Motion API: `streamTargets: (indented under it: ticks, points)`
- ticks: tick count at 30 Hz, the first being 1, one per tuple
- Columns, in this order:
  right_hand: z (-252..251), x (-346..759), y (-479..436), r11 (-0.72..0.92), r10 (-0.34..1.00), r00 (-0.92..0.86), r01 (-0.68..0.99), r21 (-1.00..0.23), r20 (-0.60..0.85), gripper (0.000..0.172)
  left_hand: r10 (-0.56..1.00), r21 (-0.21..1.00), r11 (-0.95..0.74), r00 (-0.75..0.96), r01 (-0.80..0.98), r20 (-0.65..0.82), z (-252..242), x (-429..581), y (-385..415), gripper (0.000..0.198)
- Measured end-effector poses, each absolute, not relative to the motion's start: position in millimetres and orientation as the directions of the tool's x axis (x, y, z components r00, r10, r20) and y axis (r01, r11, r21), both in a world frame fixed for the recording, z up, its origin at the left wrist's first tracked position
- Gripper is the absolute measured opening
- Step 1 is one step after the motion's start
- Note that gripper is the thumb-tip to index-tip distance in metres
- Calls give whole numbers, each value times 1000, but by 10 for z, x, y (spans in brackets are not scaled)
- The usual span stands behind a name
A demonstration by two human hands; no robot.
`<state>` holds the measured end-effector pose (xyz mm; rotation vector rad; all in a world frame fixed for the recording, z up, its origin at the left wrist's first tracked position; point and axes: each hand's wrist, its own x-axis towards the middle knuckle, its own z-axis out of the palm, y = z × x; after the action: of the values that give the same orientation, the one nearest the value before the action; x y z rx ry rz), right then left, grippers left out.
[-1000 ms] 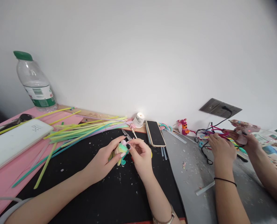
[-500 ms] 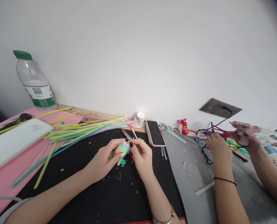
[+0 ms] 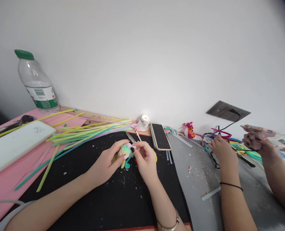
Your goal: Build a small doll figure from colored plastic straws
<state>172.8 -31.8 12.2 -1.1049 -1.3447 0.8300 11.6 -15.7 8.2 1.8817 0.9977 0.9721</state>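
Observation:
A small pastel pipe-cleaner figure (image 3: 126, 150) in mint, yellow and lilac is held over the black mat (image 3: 96, 205). My left hand (image 3: 113, 158) wraps round it from the left, thumb in front and fingers behind. At its upper right, my right hand (image 3: 144, 158) pinches the lilac part between thumb and fingertips. A teal curl hangs from the figure's lower right side. Behind the hands lies a pair of scissors (image 3: 130, 137); the blades show, while the red handles are mostly hidden under my right hand.
Pipe cleaners (image 3: 84, 136) lie in a bundle at the left beside a white power bank (image 3: 22, 146) and a plastic bottle (image 3: 38, 86). A paper cup (image 3: 143, 123) and phone (image 3: 160, 137) stand behind. At right, a co-worker's hand holds a glue gun (image 3: 260, 134).
The figure has turned slightly in my fingers, showing more mint on top. The co-worker's glue gun has moved right, away from their other hand.

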Motion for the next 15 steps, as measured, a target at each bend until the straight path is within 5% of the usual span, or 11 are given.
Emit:
streamTargets:
  ticks: [15]
  points:
    - [150,1711,-320,274,951,146,8,-962,272,7,845,849,-427,472,311,252,135,88,-162,35]
